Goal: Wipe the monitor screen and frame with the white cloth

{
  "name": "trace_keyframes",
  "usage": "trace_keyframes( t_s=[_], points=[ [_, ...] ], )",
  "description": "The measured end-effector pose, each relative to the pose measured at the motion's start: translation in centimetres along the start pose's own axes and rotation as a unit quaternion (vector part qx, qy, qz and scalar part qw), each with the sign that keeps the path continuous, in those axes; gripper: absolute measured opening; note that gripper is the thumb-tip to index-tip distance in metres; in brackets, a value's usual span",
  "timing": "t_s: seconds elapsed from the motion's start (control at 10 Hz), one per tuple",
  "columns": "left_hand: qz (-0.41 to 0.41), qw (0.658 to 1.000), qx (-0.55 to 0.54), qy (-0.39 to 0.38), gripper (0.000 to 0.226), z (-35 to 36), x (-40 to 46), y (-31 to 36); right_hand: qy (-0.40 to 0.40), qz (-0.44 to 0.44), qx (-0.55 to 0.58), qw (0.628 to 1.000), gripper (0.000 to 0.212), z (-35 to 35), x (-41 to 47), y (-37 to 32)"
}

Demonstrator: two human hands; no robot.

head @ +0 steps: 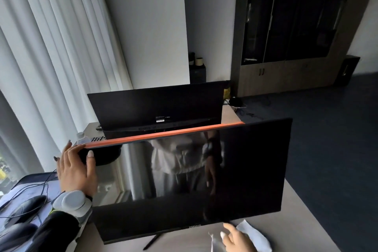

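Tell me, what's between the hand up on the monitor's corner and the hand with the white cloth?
In the head view, the monitor's dark screen stretches between the left hand at its top corner and the right hand holding the white cloth below its bottom edge.

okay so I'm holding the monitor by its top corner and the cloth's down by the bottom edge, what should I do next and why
Probably lift the white cloth in your right hand onto the lower right of the monitor screen and begin wiping. Your left hand grips the top left corner, steadying it, and the cloth sits just below the bottom frame.
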State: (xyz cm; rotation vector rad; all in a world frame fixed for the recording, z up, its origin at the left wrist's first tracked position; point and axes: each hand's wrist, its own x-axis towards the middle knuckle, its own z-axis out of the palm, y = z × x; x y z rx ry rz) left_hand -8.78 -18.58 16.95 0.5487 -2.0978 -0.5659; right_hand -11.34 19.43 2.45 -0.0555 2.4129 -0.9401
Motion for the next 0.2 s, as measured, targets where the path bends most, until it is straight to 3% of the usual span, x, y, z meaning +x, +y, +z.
trace_keyframes(
  t_s=[0.1, 0.2],
  points=[
    [-0.044, 0.999, 0.027, -0.007, 0.060, -0.4, 0.7, 1.0, 0.062, -0.080, 0.016, 0.995, 0.028, -2.6, -1.2, -3.0],
    [-0.045, 0.999, -0.006, -0.023, 0.046, -0.8, 0.3, 3.1, 0.052, -0.188, 0.096, 0.976, 0.022, -5.7, -3.4, -6.5]
  ],
)
